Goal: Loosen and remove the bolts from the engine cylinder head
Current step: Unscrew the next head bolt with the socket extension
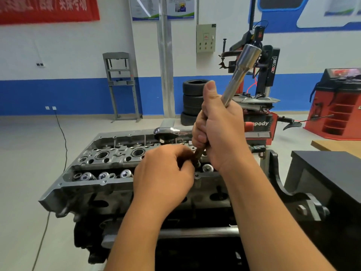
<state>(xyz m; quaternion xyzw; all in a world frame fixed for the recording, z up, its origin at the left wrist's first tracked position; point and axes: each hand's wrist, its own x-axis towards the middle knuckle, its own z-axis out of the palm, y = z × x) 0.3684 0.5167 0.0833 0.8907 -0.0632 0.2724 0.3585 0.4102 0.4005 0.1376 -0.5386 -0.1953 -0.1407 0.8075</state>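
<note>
Now both hands clamp: right hand (218,132) grips the socket extension (242,73), left hand (166,173) pinches a bolt (197,163).

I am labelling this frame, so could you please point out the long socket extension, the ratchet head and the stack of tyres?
socket extension (237,75): head view, on its bare chrome shaft above the right hand.
ratchet head (166,132): head view, on its rounded chrome top.
stack of tyres (192,98): head view, on the middle tyre's sidewall.

Silver extension bar (241,75) is gleaming; grey cyl. head (109,153), red banner (48,8) far left, wall w/ blue band (48,94).
</note>
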